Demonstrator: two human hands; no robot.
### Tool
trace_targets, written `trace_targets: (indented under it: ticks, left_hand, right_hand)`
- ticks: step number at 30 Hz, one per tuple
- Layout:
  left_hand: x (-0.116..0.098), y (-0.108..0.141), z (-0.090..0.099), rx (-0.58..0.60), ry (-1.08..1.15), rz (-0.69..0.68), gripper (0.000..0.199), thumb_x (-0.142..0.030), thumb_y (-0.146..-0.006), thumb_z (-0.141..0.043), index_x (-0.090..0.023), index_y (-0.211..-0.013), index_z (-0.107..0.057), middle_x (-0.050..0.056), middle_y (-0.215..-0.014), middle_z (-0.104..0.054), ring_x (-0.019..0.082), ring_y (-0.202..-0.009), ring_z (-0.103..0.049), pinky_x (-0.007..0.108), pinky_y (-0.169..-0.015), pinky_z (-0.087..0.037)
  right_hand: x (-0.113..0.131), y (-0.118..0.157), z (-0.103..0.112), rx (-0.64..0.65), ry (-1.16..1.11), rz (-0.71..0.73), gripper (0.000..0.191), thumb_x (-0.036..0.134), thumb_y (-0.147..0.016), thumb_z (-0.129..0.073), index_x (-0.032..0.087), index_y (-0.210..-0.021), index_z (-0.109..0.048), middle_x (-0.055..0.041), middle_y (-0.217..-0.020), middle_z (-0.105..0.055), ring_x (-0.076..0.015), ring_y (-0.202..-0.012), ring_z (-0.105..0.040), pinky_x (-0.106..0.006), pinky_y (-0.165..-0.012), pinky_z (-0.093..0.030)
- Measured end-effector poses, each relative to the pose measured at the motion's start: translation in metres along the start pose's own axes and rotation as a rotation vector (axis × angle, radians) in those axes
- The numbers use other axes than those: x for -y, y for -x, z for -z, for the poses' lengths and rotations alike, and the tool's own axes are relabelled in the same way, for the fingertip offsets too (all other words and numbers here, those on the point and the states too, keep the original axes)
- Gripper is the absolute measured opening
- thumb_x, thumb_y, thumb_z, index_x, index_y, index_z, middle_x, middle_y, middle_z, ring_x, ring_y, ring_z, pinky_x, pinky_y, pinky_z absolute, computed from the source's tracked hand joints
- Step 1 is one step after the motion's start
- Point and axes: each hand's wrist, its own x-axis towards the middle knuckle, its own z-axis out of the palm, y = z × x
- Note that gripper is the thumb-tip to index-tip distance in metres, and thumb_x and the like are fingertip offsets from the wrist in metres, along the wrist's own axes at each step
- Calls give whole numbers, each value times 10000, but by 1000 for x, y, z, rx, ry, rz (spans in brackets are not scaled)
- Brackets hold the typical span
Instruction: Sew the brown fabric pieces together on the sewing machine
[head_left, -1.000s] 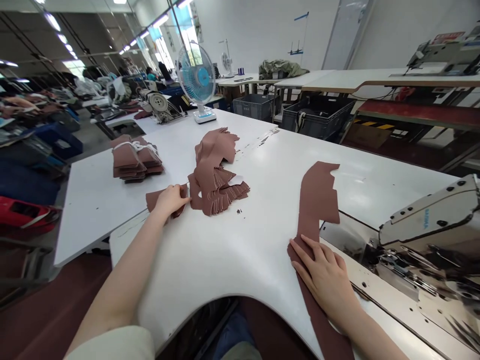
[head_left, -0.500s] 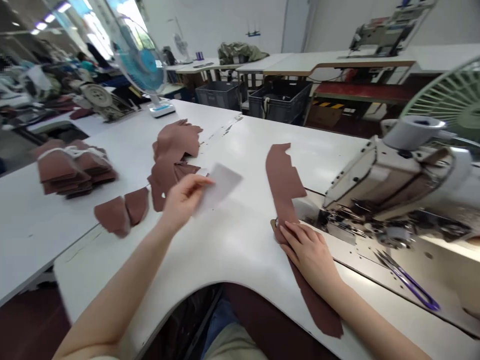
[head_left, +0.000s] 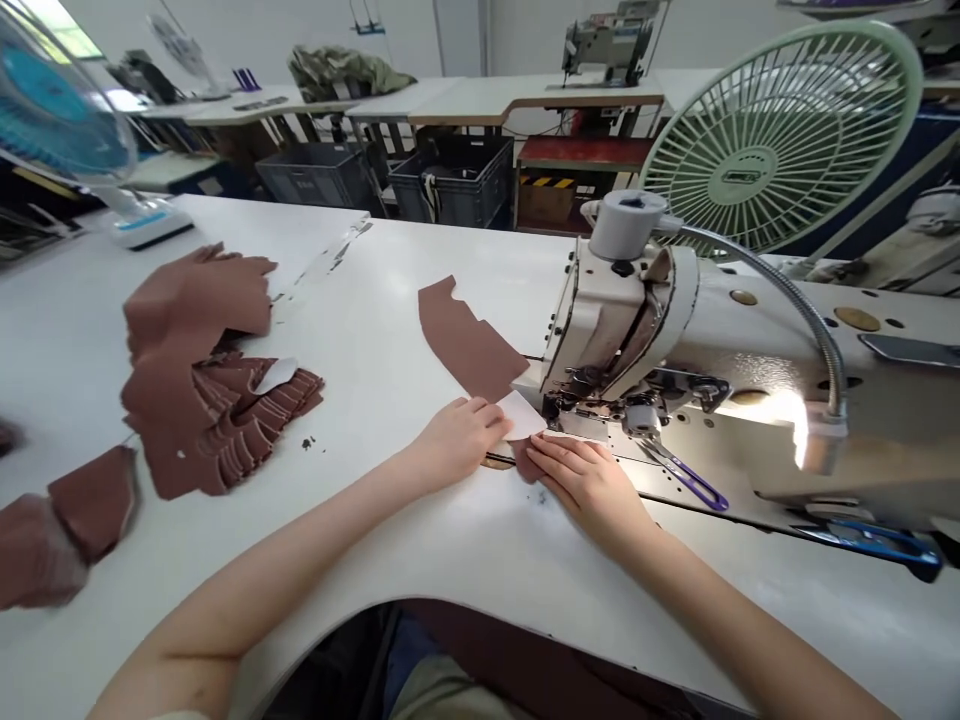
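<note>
A brown cut piece (head_left: 471, 345), fabric or leather-like, lies on the white table with its near end under my hands, left of the needle area of the sewing machine (head_left: 581, 320). On top of it rests a small flat white piece (head_left: 523, 412). My left hand (head_left: 463, 440) has its fingers bent and closed on the left edge of this white piece. My right hand (head_left: 589, 485) lies with fingers stretched out flat, its fingertips over the brown piece and at the white piece's near edge. Just beyond the fingertips is the presser foot area.
Purple-handled scissors (head_left: 694, 482) lie on the machine bed, a blue-handled tool (head_left: 877, 540) farther right. Stacked brown pieces (head_left: 187, 310) spread at left. A green fan (head_left: 750, 170) stands behind the machine, a blue fan (head_left: 64, 110) at far left. Grey crates (head_left: 457, 180) sit beyond the table.
My left hand has carried the white piece rightward onto the brown piece. The brown piece has shifted and turned towards the machine under my right hand. The view has swung right.
</note>
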Motion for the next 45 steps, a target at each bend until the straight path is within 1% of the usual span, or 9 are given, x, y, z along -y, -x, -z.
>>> trace_targets:
  ticks: [2, 5, 10, 15, 21, 31, 35, 41, 45]
  left_hand:
    - [1, -6, -4, -67, -12, -22, 289, -52, -836, -421, -179, -1007, -616, 67, -948, -630, 200, -889, -566, 326, -751, -430]
    - [-5, -15, -17, -205, 100, -11, 168, -153, -858, -472, -185, -926, -622, 40, -826, -593, 180, -814, -553, 310, -744, -430]
    - [-19, -20, -36, -343, 283, -16, 156, -94, -842, -442, -173, -857, -575, 32, -797, -574, 162, -752, -517, 283, -706, -445]
    - [-19, -22, -37, -408, 271, -47, 191, -97, -887, -419, -170, -920, -592, 62, -892, -602, 180, -833, -533, 309, -749, -473]
    - [-17, -23, -38, -421, 265, -114, 270, -77, -931, -371, -177, -988, -614, 56, -1127, -652, 173, -995, -570, 332, -851, -485]
    - [-16, -24, -37, -413, 208, -139, 271, -122, -947, -368, -175, -990, -630, 64, -1117, -675, 174, -993, -595, 326, -824, -488]
    - [-15, -24, -36, -352, 189, -125, 271, -117, -937, -373, -181, -994, -630, 59, -1173, -657, 174, -1007, -589, 325, -829, -475]
    - [-11, -31, -29, -235, 171, -152, 242, -113, -928, -393, -188, -1032, -598, 37, -1220, -631, 199, -1196, -508, 340, -922, -428]
    - [-13, -42, -27, -175, 165, -133, 220, -118, -909, -426, -196, -1019, -600, 47, -1166, -643, 199, -1151, -532, 330, -911, -431]
  right_hand:
    - [2, -1, 2, 13, 11, -24, 302, 223, -992, -397, 182, -1194, -617, -65, -1212, -644, -201, -1081, -570, -350, -823, -471]
    - [5, -2, 2, 30, 62, -77, 288, 204, -971, -437, 203, -1194, -620, -83, -1191, -641, -207, -980, -593, -360, -778, -475]
    - [6, 0, -1, -16, 84, -44, 285, 140, -954, -447, 183, -1171, -627, -76, -1161, -657, -185, -986, -598, -335, -814, -491]
    - [2, 4, -1, -44, 94, 27, 290, 96, -953, -427, 106, -1171, -617, -90, -1203, -649, -191, -1096, -581, -330, -875, -520]
    - [1, 4, 0, -49, 88, 31, 288, 99, -957, -426, 119, -1157, -632, -85, -1182, -661, -193, -1103, -595, -342, -898, -540]
    - [2, 2, 0, -45, 78, 22, 284, 92, -947, -436, 124, -1135, -647, -98, -1140, -677, -193, -1088, -603, -331, -910, -546]
    - [1, 1, 2, -51, 83, 28, 270, 101, -950, -439, 121, -1108, -656, -95, -1141, -676, -193, -1068, -609, -331, -911, -539]
    - [-4, 2, 1, -17, 62, -7, 289, 106, -957, -406, 98, -1131, -637, -112, -1160, -664, -217, -1083, -595, -363, -860, -546]
    - [-12, 6, 0, 7, 59, -35, 292, 104, -949, -421, 118, -1159, -622, -105, -1195, -646, -215, -1089, -588, -354, -889, -533]
